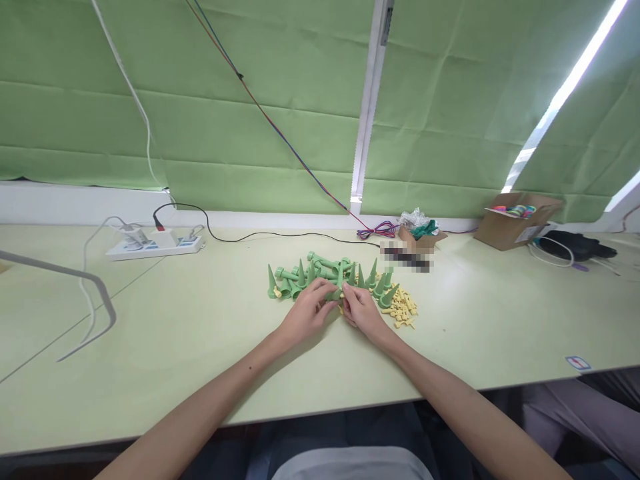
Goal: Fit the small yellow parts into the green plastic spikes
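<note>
My left hand [311, 308] is closed around a green plastic cone-shaped spike [334, 293] just above the table. Against the same piece, my right hand [364, 310] is pinched shut; a bit of yellow shows between the hands, but the fingers mostly hide what it grips. Beyond them lies a pile of green plastic spikes [321, 261], some standing point up and others on their sides. To the right of my right hand, small yellow plastic pieces [403, 308] are heaped loosely beside more upright spikes [389, 297].
A white power strip [155, 247] is at the back left, its black cable running along the table. A grey curved bar [95, 283] rises at left. Cardboard boxes [517, 223] and a black item [575, 247] stand back right. Another person's leg [583, 420] shows lower right.
</note>
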`<state>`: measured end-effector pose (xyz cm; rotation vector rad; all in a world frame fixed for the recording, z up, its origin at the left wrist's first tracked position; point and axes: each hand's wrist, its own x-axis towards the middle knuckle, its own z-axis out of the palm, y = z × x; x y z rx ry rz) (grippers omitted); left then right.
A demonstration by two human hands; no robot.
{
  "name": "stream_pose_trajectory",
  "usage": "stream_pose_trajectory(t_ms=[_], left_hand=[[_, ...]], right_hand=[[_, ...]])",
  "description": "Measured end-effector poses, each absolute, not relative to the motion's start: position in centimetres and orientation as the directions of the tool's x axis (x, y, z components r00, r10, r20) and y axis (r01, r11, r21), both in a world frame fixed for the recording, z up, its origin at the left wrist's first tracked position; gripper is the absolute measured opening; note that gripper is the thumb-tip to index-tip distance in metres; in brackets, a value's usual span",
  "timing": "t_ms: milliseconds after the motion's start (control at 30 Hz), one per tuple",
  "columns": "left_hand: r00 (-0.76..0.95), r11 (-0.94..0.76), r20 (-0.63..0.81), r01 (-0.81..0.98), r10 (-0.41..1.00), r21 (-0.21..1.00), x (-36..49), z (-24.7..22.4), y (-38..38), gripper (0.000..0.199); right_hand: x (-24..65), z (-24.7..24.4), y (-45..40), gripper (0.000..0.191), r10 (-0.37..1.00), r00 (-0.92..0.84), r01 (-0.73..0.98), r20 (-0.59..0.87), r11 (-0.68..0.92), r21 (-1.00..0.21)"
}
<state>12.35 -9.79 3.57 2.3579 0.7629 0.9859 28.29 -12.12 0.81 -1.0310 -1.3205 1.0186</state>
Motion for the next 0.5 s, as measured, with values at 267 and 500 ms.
stream_pose_trajectory(t_ms=[267, 500], left_hand=[[0.412, -0.489, 0.356, 0.283, 0.839, 0.825, 12.4, 4.0, -9.7, 0.028], [0.585, -0.046, -0.046, 0.141, 0.810, 0.989, 12.6, 4.4, -9.4, 0.059]], right_hand=[[28.5, 1.2, -12.3, 0.049, 0.948, 0.084, 0.016, 0.306, 0.305, -0.952], [28.4, 1.7, -12.7, 0.049, 0.929, 0.046, 0.071, 0.367, 0.364, -0.929]])
